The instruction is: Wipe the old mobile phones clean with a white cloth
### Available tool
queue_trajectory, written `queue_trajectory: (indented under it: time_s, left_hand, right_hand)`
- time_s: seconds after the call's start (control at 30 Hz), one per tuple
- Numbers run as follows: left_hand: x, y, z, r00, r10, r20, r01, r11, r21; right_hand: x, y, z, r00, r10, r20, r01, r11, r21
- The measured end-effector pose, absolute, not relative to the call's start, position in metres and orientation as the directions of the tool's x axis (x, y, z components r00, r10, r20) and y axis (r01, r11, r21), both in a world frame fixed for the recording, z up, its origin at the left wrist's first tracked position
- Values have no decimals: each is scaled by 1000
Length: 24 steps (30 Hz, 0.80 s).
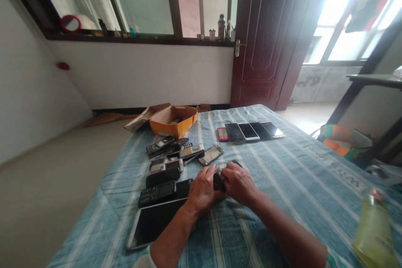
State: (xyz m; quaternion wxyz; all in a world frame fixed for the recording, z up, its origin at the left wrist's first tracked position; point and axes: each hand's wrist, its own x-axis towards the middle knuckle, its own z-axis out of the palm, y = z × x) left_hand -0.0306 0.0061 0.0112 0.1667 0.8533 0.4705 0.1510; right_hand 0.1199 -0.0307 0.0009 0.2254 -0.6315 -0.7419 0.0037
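My left hand (201, 187) and my right hand (240, 182) meet over the bed, both closed around a black mobile phone (219, 181) that the fingers largely cover. A small greyish patch shows by my right fingertips; what it is I cannot make out. Left of my hands lies a loose group of old phones: a black keypad phone (157, 193), a silver keypad phone (192, 150) and several others. A grey touchscreen phone (211, 155) rests just beyond my fingers. A white-framed tablet (157, 222) lies beside my left forearm.
An open orange box (174, 127) stands at the far left of the striped bed cover (301, 201). Farther right, a pink phone (223, 134) and several flat smartphones (249, 132) form a row. A bottle of yellowish liquid (375, 230) is at the near right.
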Motion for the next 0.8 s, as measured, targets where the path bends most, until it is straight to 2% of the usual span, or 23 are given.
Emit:
queue_trajectory:
  time_s: [0.1,0.2,0.47,0.57,0.67,0.8]
  left_hand:
    - [-31,7,8,529,838,133,736,-531,420]
    - [-31,7,7,532,835,140,731,-537,421]
    - [-29,4,16,535,838,102,751,-528,397]
    - [-29,4,16,535,838,102,754,-529,391]
    - [-30,5,14,532,841,100,755,-525,392]
    - [-30,4,10,534,835,130,751,-540,381]
  right_hand:
    - [106,-36,-1,-213,918,333,892,322,-318]
    - [107,-34,0,-199,927,318,903,299,-307]
    - [143,-24,13,191,960,206,962,-141,-235]
    - [144,-26,16,255,949,186,950,-211,-230]
    - [132,-31,16,234,955,183,955,-191,-226]
    - [107,-42,14,20,977,210,971,31,-237]
